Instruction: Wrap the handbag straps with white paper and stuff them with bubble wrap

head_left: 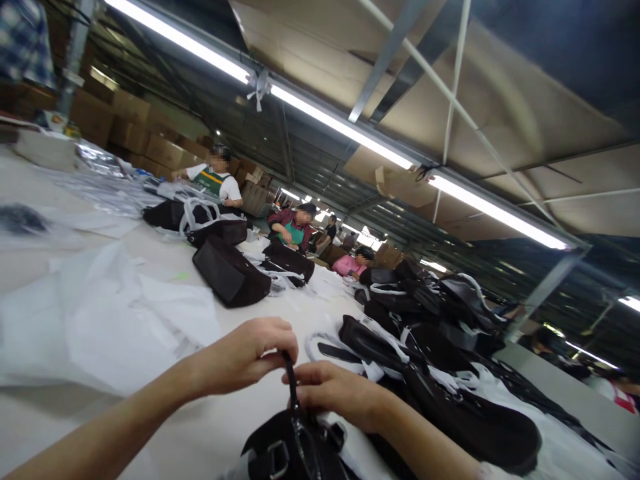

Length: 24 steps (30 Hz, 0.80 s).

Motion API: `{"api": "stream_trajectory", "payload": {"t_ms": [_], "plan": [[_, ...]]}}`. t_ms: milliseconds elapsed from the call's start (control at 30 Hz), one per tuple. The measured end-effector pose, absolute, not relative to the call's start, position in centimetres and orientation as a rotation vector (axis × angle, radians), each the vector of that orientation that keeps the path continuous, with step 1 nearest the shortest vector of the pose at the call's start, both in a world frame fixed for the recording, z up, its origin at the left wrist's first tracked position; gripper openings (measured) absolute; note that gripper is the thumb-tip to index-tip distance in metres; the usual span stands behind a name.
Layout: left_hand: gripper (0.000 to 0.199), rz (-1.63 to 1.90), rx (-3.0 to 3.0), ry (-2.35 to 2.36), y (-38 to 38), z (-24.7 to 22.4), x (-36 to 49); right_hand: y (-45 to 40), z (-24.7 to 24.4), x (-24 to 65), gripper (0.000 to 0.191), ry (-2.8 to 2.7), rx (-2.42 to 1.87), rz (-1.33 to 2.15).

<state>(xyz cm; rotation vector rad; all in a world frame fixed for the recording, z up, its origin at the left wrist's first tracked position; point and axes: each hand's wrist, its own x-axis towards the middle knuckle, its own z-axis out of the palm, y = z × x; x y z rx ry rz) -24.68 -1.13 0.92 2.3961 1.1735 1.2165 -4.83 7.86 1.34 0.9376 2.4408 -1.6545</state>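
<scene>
At the bottom centre of the frame, black bag (263,437): close to the wearer's body and partly cut off by the lower edge, probably so both hands can work over it without reaching.
Dark strap (291,381): rises from the top of the bag between the hands – drawn up, it seems, so its length is easy to get at.
Left hand (245,353): thumb and fingers closed together on the strap's upper part, likely holding it taut.
Right hand (340,393): fingers and thumb gathered at the strap just below, apparently steadying it; how firmly they press, I cannot tell.
Metal buckle (279,459): on the bag's near side, facing up.
Bag heap (470,413): right of centre, pieces overlapping – perhaps stacked to save room on the white tabletop (250,317).
White sheets (105,313): spread at left, likely where the left arm can reach them.
Other bags (230,270): beyond the hands, nearer the co-worker in a green apron (210,183), upper left.
</scene>
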Motion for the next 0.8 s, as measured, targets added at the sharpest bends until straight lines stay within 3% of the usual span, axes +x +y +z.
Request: {"api": "stream_trajectory", "payload": {"t_ms": [133, 233, 333, 500, 600, 800], "plan": [[0.017, 1.554, 2.203, 1.402, -0.4, 0.6, -24.6, 8.0, 3.3, -4.7, 0.039, 2.45, 0.888, -1.804], [0.027, 1.205, 2.016, 1.405, 0.1, -0.1, -24.6, 7.1, 6.2, -3.8, 0.032, 2.523, 0.8, -1.977], [0.034, 0.801, 2.001, 0.94, 0.6, -1.2, -24.1, 5.7, 9.4, -2.1, 0.032, 2.453, 0.763, -2.0], [0.047, 0.874, 1.943, 0.738, 1.1, -3.9, -21.1, 3.8, 12.5, 0.0, 0.02, 2.654, 0.814, -1.25], [0.054, 1.018, 1.902, 0.872, 0.6, -5.1, -18.8, 2.5, 13.1, 0.0, 0.028, 2.805, 0.788, -0.748], [0.06, 1.208, 1.905, 1.046, 0.8, -6.5, -17.8, -1.1, 13.1, 2.2, 0.038, 2.871, 0.64, -0.338]]}}
